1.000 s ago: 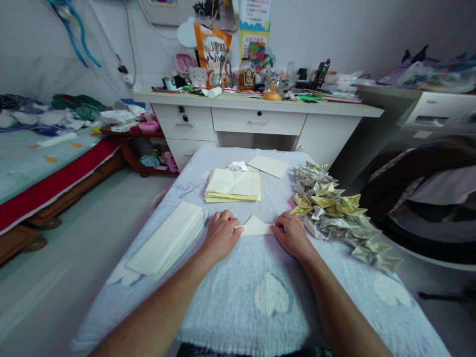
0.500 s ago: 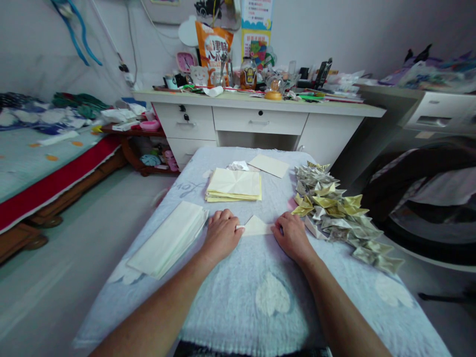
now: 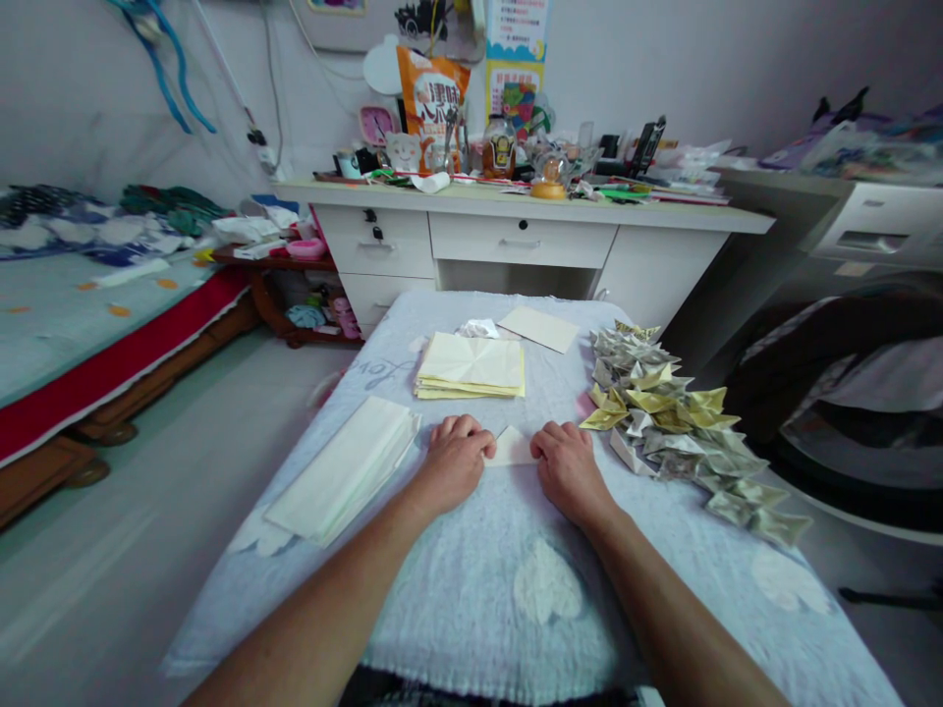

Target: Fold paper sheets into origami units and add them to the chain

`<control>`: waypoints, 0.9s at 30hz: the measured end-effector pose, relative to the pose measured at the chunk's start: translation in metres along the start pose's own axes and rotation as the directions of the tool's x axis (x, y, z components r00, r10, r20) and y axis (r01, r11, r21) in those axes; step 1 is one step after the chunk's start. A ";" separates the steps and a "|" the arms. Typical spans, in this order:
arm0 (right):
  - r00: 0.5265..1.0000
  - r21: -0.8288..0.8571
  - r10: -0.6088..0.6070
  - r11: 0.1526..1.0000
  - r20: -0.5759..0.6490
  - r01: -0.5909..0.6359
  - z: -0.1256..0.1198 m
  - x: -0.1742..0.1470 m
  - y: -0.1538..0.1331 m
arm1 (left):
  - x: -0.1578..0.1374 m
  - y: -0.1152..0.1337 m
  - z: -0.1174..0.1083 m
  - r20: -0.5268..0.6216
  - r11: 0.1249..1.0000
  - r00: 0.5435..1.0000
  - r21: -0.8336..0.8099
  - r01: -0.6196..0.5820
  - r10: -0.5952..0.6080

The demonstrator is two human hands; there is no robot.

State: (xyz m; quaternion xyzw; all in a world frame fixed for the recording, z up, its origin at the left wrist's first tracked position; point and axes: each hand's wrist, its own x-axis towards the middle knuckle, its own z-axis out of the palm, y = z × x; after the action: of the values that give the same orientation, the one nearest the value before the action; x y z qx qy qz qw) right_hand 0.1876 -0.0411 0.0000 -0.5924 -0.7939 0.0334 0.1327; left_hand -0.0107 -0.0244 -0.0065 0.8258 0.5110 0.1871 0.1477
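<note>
Between my two hands lies a small sheet of folded cream paper (image 3: 513,449), its upper edge rising to a peak. My left hand (image 3: 455,459) has its fingers curled on the paper's left end. At the right end, my right hand (image 3: 567,460) pinches the paper with bent fingers. Both hands rest on the cloth-covered table, and the paper's ends are hidden under them. Left of my left hand lies a pile of long white paper strips (image 3: 343,471). A stack of creased cream and yellow sheets (image 3: 471,363) sits just beyond my hands.
Folded gold and silver paper pieces (image 3: 670,417) are heaped at the table's right side. A flat card (image 3: 539,328) and a crumpled white paper (image 3: 477,328) lie at the far end. Behind stands a cluttered white desk (image 3: 516,241); a washing machine (image 3: 869,245) is at right.
My right hand has moved slightly inward, and the hands are closer together on the folded paper. Less of the paper shows between them. The whole view has shifted a little.
</note>
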 end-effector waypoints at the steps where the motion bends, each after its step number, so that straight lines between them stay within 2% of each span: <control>1: 1.000 -0.021 0.017 1.000 0.002 -0.017 0.000 0.000 -0.003 | 0.000 0.000 0.000 0.003 1.000 1.000 0.003 0.002 -0.002; 7: 0.989 -0.116 0.143 0.983 -0.029 -0.145 0.001 0.001 -0.022 | 0.001 0.004 -0.001 -0.002 0.998 1.000 0.056 0.022 -0.022; 14: 0.981 -0.102 0.190 0.976 -0.044 -0.193 0.005 0.002 -0.027 | 0.001 0.003 -0.003 0.013 0.996 0.998 0.055 0.064 -0.065; 18: 0.975 -0.062 0.220 0.973 -0.031 -0.221 0.002 0.000 -0.018 | 0.000 -0.004 -0.005 0.035 0.996 0.996 0.018 0.084 -0.084; 27: 0.947 -0.037 0.320 0.947 0.012 -0.320 -0.007 -0.010 0.022 | -0.002 -0.013 -0.011 0.069 0.993 0.991 -0.037 0.113 -0.111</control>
State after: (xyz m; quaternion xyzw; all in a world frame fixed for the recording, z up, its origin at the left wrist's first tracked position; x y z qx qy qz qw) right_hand 0.2125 -0.0450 0.0004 -0.7151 -0.6890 0.0461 0.1084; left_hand -0.0267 -0.0199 -0.0030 0.7985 0.5475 0.1614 0.1916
